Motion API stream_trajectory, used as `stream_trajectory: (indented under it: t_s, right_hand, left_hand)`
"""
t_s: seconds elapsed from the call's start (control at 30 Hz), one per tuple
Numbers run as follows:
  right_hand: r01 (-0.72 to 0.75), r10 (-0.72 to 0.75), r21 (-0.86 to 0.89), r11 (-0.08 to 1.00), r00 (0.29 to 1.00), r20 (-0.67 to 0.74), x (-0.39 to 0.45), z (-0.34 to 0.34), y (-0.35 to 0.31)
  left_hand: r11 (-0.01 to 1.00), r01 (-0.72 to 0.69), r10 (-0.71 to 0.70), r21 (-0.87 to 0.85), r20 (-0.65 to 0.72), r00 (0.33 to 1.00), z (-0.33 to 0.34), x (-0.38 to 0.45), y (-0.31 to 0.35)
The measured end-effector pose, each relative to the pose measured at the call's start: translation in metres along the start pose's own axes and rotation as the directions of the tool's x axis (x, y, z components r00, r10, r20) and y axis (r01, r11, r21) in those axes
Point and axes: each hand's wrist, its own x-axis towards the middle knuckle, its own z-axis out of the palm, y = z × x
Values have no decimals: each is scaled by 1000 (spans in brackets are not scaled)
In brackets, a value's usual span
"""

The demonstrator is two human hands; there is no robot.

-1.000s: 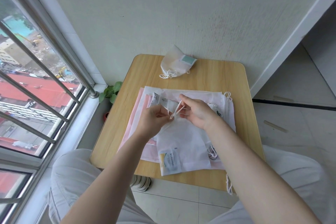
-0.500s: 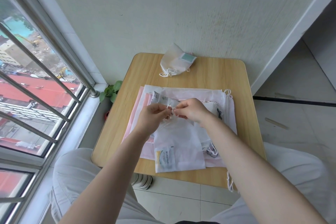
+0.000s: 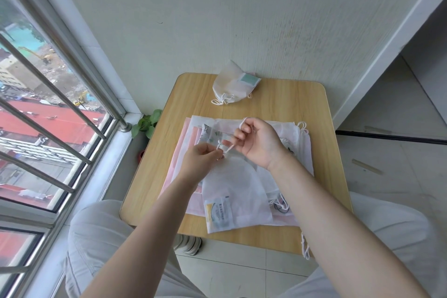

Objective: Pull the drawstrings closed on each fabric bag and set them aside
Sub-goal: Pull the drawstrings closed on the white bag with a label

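A white fabric bag (image 3: 235,191) with a printed label lies on top of a stack of flat white and pink bags (image 3: 297,143) on the small wooden table (image 3: 290,99). Its mouth is gathered under my hands. My left hand (image 3: 200,159) pinches the gathered neck and a loop of the white drawstring (image 3: 226,149). My right hand (image 3: 258,143) is raised a little, its fingers curled round the cord, whose end loops over the fingertips. A closed, puffed white bag (image 3: 232,86) with a teal label sits at the table's far edge.
The wall stands right behind the table. A barred window (image 3: 48,128) runs along the left, with a small green plant (image 3: 147,124) at its foot. My knees are at the table's near corners. Loose cords (image 3: 305,247) hang off the near right edge.
My right hand has turned palm-up and lifted away to the right, drawing the cord out. The bag's mouth has bunched tighter under my left hand.
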Motion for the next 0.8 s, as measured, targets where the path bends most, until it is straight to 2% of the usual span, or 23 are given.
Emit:
stream_trajectory:
  t_s: [0.1, 0.2, 0.3, 0.37, 0.47, 0.6, 0.67, 0.73, 0.8]
  right_hand:
    - [-20, -2, -223, 975, 995, -97, 1, 1, 0]
    - [-41, -82, -542, 839, 976, -200, 1, -4, 1]
    - [-60, -186, -802, 595, 960, -210, 2, -3, 10]
    - [-48, -237, -944, 325, 963, -131, 3, -1, 14]
    - [-40, -119, -999, -23, 992, -37, -2, -1, 11]
    - [-1, 68, -950, -312, 997, -24, -7, 6, 1]
    - [6, 97, -931, -366, 995, -32, -5, 9, 3]
    - [15, 85, -927, -375, 996, -18, -3, 11, 6]
    - [32, 60, -933, -359, 998, 11, -3, 12, 8]
  left_hand:
    - [998, 41, -40, 46, -19, 999, -1, 3, -5]
    - [996, 48, -44, 79, -53, 998, -2, 4, -7]
    - [989, 54, -43, 141, -78, 996, 1, 3, -9]
    - [988, 50, -44, 143, -47, 998, 3, 4, -11]
    - [988, 63, -62, 143, -10, 998, -3, 5, -12]
    - [991, 97, -94, 95, -43, 995, -13, 9, -13]
    - [990, 112, -110, 87, -32, 993, -15, 10, -11]
    - [985, 118, -113, 124, -47, 992, -15, 10, -8]
    - [939, 88, -58, 332, -100, 993, -16, 10, -7]
